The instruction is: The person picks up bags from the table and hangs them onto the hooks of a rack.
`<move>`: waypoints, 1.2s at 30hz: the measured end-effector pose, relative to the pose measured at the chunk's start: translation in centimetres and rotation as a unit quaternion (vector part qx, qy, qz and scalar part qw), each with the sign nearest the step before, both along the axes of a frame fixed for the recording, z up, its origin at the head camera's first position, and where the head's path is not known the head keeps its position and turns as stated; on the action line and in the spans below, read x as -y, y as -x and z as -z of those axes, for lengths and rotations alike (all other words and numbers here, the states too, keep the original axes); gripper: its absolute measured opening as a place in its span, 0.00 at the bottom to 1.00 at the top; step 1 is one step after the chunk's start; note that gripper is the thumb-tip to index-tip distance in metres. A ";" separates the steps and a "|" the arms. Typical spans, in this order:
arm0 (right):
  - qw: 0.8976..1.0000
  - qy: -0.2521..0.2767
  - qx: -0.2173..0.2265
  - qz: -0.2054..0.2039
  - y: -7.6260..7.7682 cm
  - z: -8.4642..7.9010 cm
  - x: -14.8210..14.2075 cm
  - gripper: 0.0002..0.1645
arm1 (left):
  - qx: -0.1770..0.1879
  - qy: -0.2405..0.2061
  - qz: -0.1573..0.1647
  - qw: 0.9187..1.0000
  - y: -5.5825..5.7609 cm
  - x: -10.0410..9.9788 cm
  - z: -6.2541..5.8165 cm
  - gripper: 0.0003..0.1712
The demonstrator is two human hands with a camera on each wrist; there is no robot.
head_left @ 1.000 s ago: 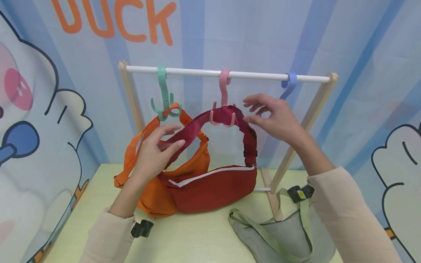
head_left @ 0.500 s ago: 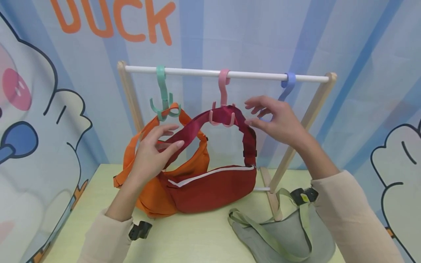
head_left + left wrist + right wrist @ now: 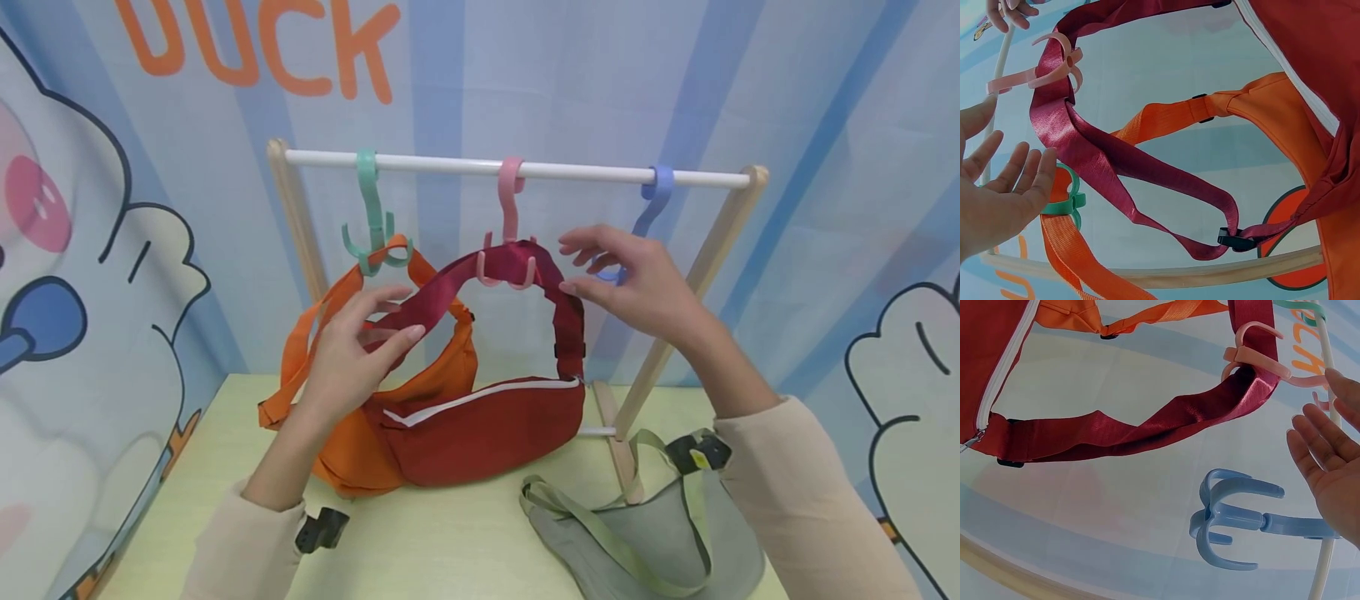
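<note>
A dark red waist bag (image 3: 487, 433) with a white zipper hangs by its crimson strap (image 3: 442, 292) from the pink hook (image 3: 510, 200). My left hand (image 3: 348, 346) is beside the left part of that strap, fingers apart and relaxed; in the left wrist view a fingertip is at the strap's edge, and I cannot tell whether it touches. Right of the pink hook, my right hand (image 3: 637, 283) hovers with loosely bent fingers and holds nothing. Behind the red bag, an orange bag (image 3: 352, 450) hangs from the green hook (image 3: 370, 200).
The rack's white rod (image 3: 450, 165) runs between wooden posts. A blue hook (image 3: 1229, 515) on it, partly behind my right hand in the head view, carries no bag. A grey-green bag (image 3: 637, 542) lies on the pale yellow table (image 3: 420, 550) at the front right.
My right hand has shifted slightly right and down, a little away from the strap. The left hand has barely moved. Both hung bags keep their places.
</note>
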State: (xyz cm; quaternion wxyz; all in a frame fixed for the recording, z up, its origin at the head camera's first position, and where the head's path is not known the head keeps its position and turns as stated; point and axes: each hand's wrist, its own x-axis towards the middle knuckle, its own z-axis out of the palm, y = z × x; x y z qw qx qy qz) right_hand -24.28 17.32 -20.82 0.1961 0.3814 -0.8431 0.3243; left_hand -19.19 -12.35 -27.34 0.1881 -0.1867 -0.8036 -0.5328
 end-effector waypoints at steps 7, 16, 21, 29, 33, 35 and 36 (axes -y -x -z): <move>1.000 -0.006 -0.001 -0.009 -0.4 0.0 -0.1 0.26 | -0.017 0.007 0.018 1.000 -0.1 -0.1 0.1 0.25; 0.999 -0.009 0.015 -0.037 -0.6 0.5 0.1 0.26 | -0.026 0.017 0.028 0.999 -0.3 -0.5 0.4 0.27; 0.998 -0.027 0.032 -0.040 -0.7 0.8 0.1 0.28 | -0.024 0.018 0.034 0.999 -0.3 -0.6 0.6 0.27; 0.996 -0.039 0.067 -0.045 -0.9 1.5 -0.1 0.29 | -0.028 0.013 0.055 0.998 -0.3 -0.9 1.0 0.28; 0.995 -0.047 0.079 -0.047 -1.0 1.8 -0.2 0.31 | -0.009 0.018 0.068 0.997 -0.5 -1.1 1.1 0.30; 0.994 -0.051 0.082 -0.052 -1.1 2.1 -0.4 0.32 | 0.000 0.018 0.073 0.997 -0.6 -1.2 1.2 0.30; 0.994 -0.054 0.084 -0.053 -1.1 2.2 -0.5 0.32 | 0.003 0.020 0.074 0.997 -0.6 -1.2 1.3 0.30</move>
